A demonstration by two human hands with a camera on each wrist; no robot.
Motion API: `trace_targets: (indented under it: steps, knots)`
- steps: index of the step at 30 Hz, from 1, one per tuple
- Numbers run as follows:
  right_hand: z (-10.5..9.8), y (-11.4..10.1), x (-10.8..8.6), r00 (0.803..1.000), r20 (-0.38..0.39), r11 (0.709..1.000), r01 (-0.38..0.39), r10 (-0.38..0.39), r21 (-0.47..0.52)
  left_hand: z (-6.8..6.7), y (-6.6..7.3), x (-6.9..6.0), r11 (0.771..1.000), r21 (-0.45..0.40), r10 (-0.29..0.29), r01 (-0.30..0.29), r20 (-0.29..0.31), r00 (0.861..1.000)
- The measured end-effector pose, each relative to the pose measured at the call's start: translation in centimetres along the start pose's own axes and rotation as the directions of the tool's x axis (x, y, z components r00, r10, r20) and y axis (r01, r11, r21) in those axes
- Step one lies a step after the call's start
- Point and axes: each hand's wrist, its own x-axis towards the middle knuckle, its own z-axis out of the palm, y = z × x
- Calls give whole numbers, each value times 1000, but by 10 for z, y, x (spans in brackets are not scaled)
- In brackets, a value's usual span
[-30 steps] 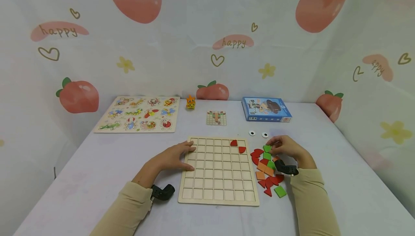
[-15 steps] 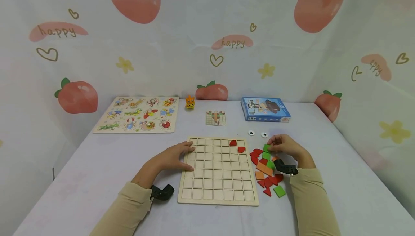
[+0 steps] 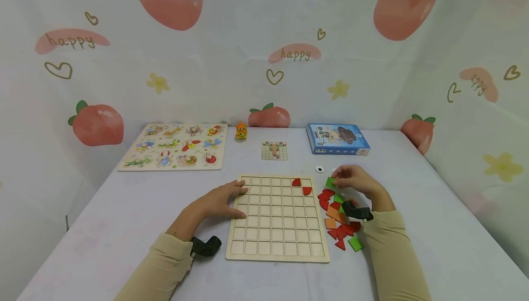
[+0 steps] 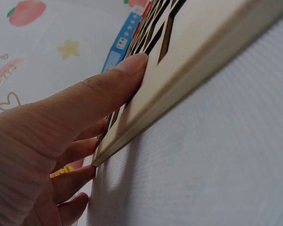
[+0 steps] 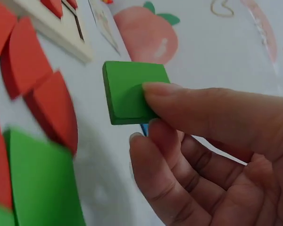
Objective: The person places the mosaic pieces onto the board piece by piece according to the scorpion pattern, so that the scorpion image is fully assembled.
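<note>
Green square tile (image 3: 330, 182) is pinched in the right hand (image 3: 358, 182), thumb laid on its face and fingertips behind, just beyond the top right corner of the gridded board (image 3: 278, 223). It looks clear of the counter (image 3: 74, 255), with most of its face and its far edges uncovered — a good hold, I judge, since those edges can be lined up by eye with a cell's walls.

The left hand (image 3: 219, 200) is spread along the board's left side, thumb on the rim and fingers at the edge, holding nothing up. Light, even pressure there should be enough; pressing hard might skew the board.

Two red quarter-round pieces (image 3: 296, 182) sit in cells near the top right corner, diagonal to each other, so a low wrist could nudge them. Pattern card (image 3: 274, 150) lies beyond the board — its shapes too small to read surely here, so it is worth checking before choosing a cell.

Handling well means keeping the tile level, touching one edge down first, then pressing it flat with a fingertip. Loose red pieces (image 3: 327, 194) lie close below; clearing them avoids a scatter.
</note>
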Motion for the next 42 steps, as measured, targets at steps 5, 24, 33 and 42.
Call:
trace_targets:
  steps: [5, 24, 33, 42]
  knots:
    - [8, -11, 9, 1000, 10, 1000, 26, -26, -6, 1, -1, -1, 1000, 7, -3, 4, -9, 1000]
    - [50, -34, 38, 982, 154, 989, 94, -110, 110, 1, -4, 0, 1000, -16, 6, -6, 0, 1000]
    - [60, -33, 43, 979, 177, 994, 89, -98, 61, 0, -3, 0, 999, 23, 40, -40, -8, 999]
    - [65, -37, 41, 982, 166, 995, 96, -95, 5, 1, -2, 0, 1000, 3, 20, -20, -11, 1000]
